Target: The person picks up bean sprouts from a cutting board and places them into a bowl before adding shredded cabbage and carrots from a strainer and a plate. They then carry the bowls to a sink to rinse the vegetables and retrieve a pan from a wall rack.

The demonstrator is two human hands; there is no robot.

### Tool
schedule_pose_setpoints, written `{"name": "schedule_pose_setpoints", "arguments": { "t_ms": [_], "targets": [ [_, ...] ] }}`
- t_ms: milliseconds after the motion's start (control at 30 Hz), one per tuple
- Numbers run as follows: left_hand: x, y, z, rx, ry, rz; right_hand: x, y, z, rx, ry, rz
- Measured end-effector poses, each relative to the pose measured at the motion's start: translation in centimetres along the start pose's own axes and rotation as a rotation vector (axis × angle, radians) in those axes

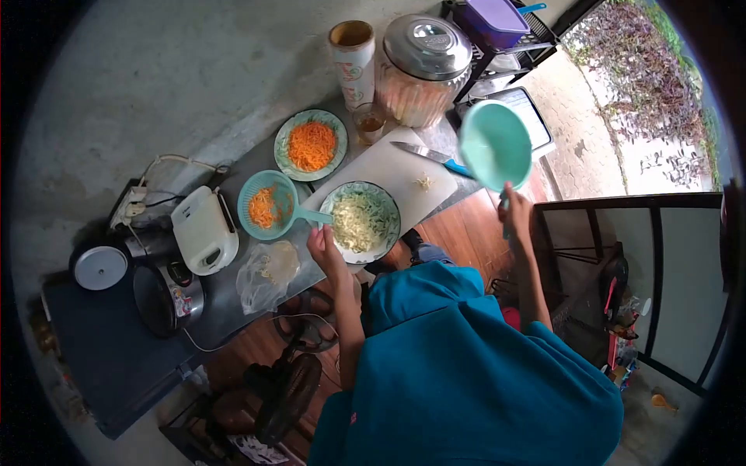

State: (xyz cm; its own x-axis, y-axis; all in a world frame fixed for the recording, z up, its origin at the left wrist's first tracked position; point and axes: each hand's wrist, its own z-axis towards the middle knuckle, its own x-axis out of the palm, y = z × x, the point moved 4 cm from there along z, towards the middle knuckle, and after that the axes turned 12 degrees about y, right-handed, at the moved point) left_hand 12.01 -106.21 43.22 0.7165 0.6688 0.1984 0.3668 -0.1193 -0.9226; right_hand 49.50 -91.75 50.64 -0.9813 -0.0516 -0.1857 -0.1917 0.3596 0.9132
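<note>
My left hand [322,242] grips the handle of a teal strainer [266,205] that holds shredded carrot and rests on the counter. Right beside it stands a patterned plate of pale shredded vegetable [361,221]. My right hand [514,208] holds a second teal strainer [495,145] up in the air by its handle, tilted with its empty inside facing me, above the counter's right end. A white cutting board [392,167] lies behind the plate with a blue-handled knife [431,157] on its far edge. A plate of shredded carrot [311,144] sits further back.
A large lidded glass jar [423,70], a cylindrical container [353,58] and a small glass [368,123] stand at the back. A white sandwich maker [203,231], rice cooker [167,295], pot lid [100,268] and plastic bag [268,272] are at the left. A fan [291,380] stands below.
</note>
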Motion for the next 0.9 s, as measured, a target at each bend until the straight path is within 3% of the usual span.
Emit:
{"name": "schedule_pose_setpoints", "arguments": {
  "t_ms": [33,133,267,333,400,467,500,667,733,800,900],
  "targets": [
    [0.0,0.9,-0.4,0.015,-0.189,-0.024,-2.2,-1.5,2.1,-0.002,-0.047,0.039],
    [0.2,2.6,1.9,-0.023,-0.300,-0.006,-5.8,-4.3,8.8,-0.028,-0.092,0.065],
    [-0.6,3.8,6.2,-0.072,-0.271,-0.055,-8.0,-7.5,16.5,-0.056,-0.036,0.123],
    [-2.0,6.0,8.4,-0.096,-0.262,-0.155,-7.9,-6.9,18.4,-0.035,-0.079,-0.117],
    [-4.7,8.7,11.2,-0.108,-0.239,-0.175,-8.8,-10.0,21.8,0.101,0.044,-0.169],
    [-0.4,3.5,9.1,-0.062,-0.450,-0.393,-7.5,-7.6,20.4,0.090,0.045,-0.083],
    [-1.2,3.2,9.4,-0.035,-0.489,-0.406,-7.5,-8.5,21.2,0.082,0.104,-0.003],
    [-1.0,0.7,8.1,0.112,-0.406,-0.329,-8.2,-8.5,20.9,0.078,0.251,0.150],
    [-0.2,-0.5,6.2,0.126,-0.418,-0.295,-8.7,-8.2,20.5,0.067,0.256,0.154],
    [0.7,-1.2,4.8,0.189,-0.293,-0.202,-9.3,-8.9,21.3,0.131,0.270,0.176],
    [2.0,-2.5,2.0,0.210,-0.247,-0.216,-8.3,-5.7,18.8,0.060,0.187,0.076]
  ]
}}
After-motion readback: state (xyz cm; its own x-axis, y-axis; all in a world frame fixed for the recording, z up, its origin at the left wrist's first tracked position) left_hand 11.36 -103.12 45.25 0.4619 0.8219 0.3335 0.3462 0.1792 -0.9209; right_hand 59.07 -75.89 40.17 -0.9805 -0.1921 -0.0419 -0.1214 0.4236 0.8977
